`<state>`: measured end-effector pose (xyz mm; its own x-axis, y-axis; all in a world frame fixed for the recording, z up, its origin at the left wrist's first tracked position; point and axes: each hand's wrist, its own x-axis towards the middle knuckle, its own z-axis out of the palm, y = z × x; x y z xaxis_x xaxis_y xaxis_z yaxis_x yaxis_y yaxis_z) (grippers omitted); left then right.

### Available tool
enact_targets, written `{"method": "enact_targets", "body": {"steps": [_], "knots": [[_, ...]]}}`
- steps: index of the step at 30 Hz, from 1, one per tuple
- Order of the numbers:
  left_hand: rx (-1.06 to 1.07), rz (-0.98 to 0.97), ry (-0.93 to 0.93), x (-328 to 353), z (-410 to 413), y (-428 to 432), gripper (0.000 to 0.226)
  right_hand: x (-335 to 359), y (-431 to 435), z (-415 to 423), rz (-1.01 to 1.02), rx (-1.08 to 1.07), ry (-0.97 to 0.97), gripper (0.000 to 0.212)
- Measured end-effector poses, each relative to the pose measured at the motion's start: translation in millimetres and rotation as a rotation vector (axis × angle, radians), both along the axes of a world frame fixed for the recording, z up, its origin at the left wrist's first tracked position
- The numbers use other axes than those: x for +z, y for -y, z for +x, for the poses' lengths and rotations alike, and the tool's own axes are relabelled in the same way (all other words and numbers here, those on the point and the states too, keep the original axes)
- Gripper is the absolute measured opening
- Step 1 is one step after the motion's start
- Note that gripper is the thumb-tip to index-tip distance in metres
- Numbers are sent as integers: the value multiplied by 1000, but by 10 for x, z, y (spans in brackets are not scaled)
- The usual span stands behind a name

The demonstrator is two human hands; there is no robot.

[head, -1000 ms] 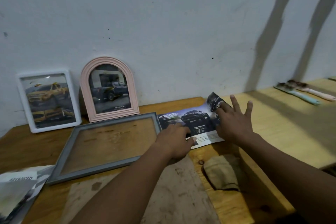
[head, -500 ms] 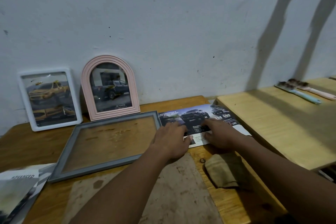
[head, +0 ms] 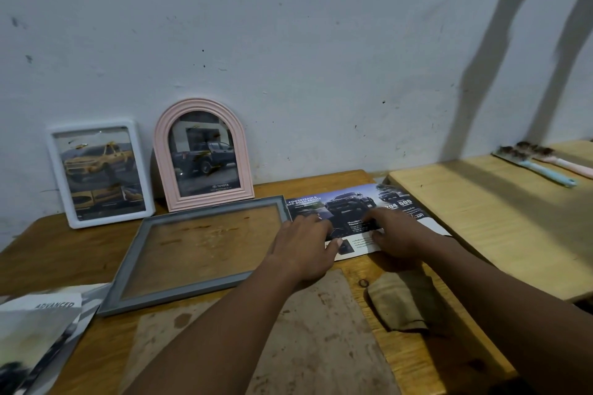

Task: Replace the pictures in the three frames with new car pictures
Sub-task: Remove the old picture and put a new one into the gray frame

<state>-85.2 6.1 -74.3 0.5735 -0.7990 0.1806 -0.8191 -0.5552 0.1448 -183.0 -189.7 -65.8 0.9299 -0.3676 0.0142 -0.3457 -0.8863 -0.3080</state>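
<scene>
A dark car picture [head: 349,202] lies flat on the wooden table [head: 48,244], right of a grey frame [head: 199,290] that lies flat and shows bare brown backing. My left hand [head: 305,250] presses its fingers on the picture's left part. My right hand [head: 398,234] rests fingers-down on its middle. Against the wall lean a white frame [head: 98,173] with a yellow pickup picture and a pink arched frame [head: 202,154] with a dark pickup picture.
Glossy brochure pages [head: 38,340] lie at the near left edge. A brown board [head: 308,340] and a folded tan cloth [head: 401,305] lie under my forearms. A paler second tabletop [head: 500,221] adjoins on the right, with two brushes [head: 545,163] on it.
The picture's right end, lifted and curled under my right hand a second ago, now lies flat. My right hand has moved left onto the picture's middle; my left hand has barely shifted.
</scene>
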Motion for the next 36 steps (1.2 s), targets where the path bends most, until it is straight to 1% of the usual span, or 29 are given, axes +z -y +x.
{"method": "enact_targets", "body": {"steps": [6, 9, 11, 16, 20, 22, 24, 26, 29, 31, 33, 36], "knots": [[-3, -42, 6, 99, 39, -124, 40, 147, -231, 87, 35, 13, 83, 40], [34, -59, 22, 164, 81, -304, 40, 249, -467, 194, 69, 86, 133, 38], [77, -68, 26, 219, 135, -491, 38, 306, -671, 280, 54, 132, 148, 37], [198, -85, 30, 330, 256, -1221, 43, 406, -1295, 534, 64, 246, 194, 36], [348, -113, 18, 390, 372, -1949, 46, 463, -1930, 765, 78, 369, 192, 39], [446, -143, -22, 406, 390, -2339, 45, 478, -2300, 897, 75, 433, 194, 39], [543, -165, -53, 388, 389, -2730, 45, 463, -2676, 1017, 81, 491, 188, 40], [607, -176, -38, 327, 396, -3101, 47, 424, -3033, 1117, 79, 555, 174, 42], [691, -181, -37, 212, 390, -3547, 50, 334, -3505, 1248, 36, 625, 110, 47], [707, -175, -43, 129, 377, -3746, 56, 254, -3759, 1318, 7, 637, 83, 52], [727, -169, -47, 39, 373, -3883, 54, 171, -3942, 1367, -23, 643, 61, 56], [760, -145, -42, -116, 377, -4009, 54, 92, -4084, 1402, -112, 622, -50, 68]]}}
